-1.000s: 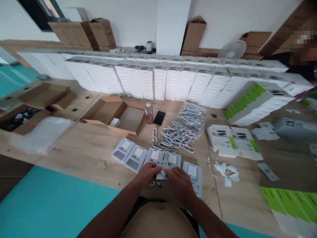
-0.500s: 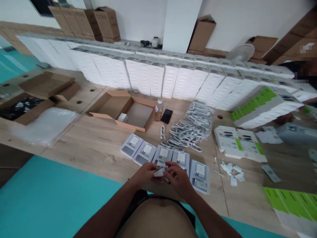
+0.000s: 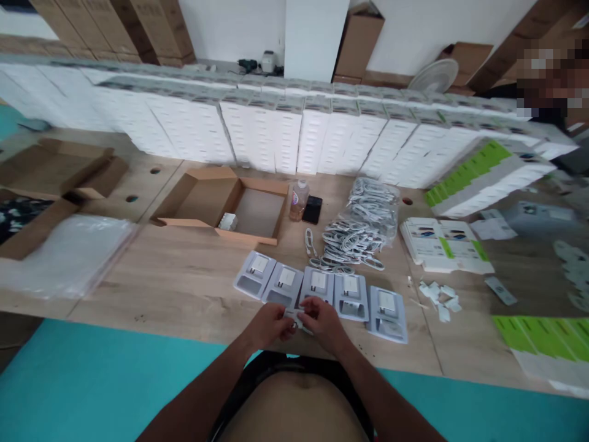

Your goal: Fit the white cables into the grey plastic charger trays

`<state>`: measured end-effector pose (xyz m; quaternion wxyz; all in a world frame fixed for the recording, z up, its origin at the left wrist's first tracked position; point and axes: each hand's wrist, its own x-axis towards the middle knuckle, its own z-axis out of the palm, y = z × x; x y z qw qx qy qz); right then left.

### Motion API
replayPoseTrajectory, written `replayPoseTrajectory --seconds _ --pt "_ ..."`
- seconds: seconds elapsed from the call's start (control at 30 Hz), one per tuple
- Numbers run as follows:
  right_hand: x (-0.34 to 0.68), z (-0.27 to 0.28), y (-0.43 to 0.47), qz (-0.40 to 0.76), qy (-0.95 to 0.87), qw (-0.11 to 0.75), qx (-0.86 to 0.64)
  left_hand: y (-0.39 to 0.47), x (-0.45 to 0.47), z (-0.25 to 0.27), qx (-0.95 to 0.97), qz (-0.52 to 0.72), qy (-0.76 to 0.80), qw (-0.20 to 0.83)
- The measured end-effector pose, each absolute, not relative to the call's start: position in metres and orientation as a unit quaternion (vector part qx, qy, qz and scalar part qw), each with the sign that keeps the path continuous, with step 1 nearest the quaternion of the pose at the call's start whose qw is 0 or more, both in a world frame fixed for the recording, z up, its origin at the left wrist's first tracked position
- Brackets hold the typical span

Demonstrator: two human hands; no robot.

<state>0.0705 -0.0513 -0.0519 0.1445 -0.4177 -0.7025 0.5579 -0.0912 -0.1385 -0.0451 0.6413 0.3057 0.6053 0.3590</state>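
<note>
The bench point(image 3: 179, 282) ran across the whole view, with white boxes point(image 3: 262, 138) stacked in long rows along its far side. An open carton point(image 3: 262, 212) lay nearer, and to its right a heap of cables point(image 3: 347, 239), partly bagged, sprawled toward the trays. A few loops reached almost to the trays' far edges, so a cable lifted carelessly could have snagged one and dragged it askew.

Five trays point(image 3: 399, 307) lay side by side, each with a white block point(image 3: 317, 280). The middle ones were so close together that a bump to one could have shoved its neighbour.

The left hand point(image 3: 269, 326) pinched with thumb and fingers; the right hand point(image 3: 323, 320) was curled, its fingertips meeting the same piece, its knuckles overlapping the middle tray in view. An outward turn of that wrist might have knocked it.

The bottle point(image 3: 299, 201) stood upright beside the phone point(image 3: 313, 210); an elbow-wide reach could have tipped it over.

Smallest was the white piece point(image 3: 294, 316) between both hands, before the trays. Blur hid its shape. Held only by fingertips, it could have slipped if either grip loosened.
</note>
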Motion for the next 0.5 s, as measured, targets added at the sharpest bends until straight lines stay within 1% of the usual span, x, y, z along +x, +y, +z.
replayPoseTrajectory --seconds 0.07,0.1,0.17,0.2,0.23,0.27,0.3,0.37,0.5 --pt "0.055 -0.063 -0.048 0.480 -0.766 0.084 -0.418 -0.139 -0.105 -0.053 0.361 0.309 0.667 0.574" --pt "0.045 -0.069 -0.046 0.431 -0.797 0.051 -0.421 -0.140 -0.112 -0.057 0.389 0.291 0.711 0.509" --pt "0.024 -0.080 -0.041 0.347 -0.836 -0.001 -0.424 -0.142 -0.124 -0.064 0.440 0.268 0.788 0.336" --pt "0.013 -0.085 -0.040 0.322 -0.846 -0.020 -0.423 -0.144 -0.129 -0.068 0.470 0.259 0.804 0.256" --pt "0.003 -0.089 -0.038 0.308 -0.853 -0.035 -0.420 -0.146 -0.132 -0.071 0.513 0.246 0.798 0.201" --pt "-0.005 -0.093 -0.038 0.299 -0.859 -0.047 -0.412 -0.148 -0.134 -0.075 0.565 0.225 0.775 0.172" --pt "-0.012 -0.095 -0.037 0.288 -0.867 -0.061 -0.401 -0.150 -0.135 -0.079 0.618 0.194 0.743 0.167" --pt "-0.021 -0.098 -0.038 0.269 -0.882 -0.087 -0.376 -0.153 -0.132 -0.087 0.689 0.131 0.688 0.187" --pt "-0.018 -0.091 -0.041 0.243 -0.898 -0.110 -0.350 -0.157 -0.121 -0.102 0.692 0.046 0.698 0.181"
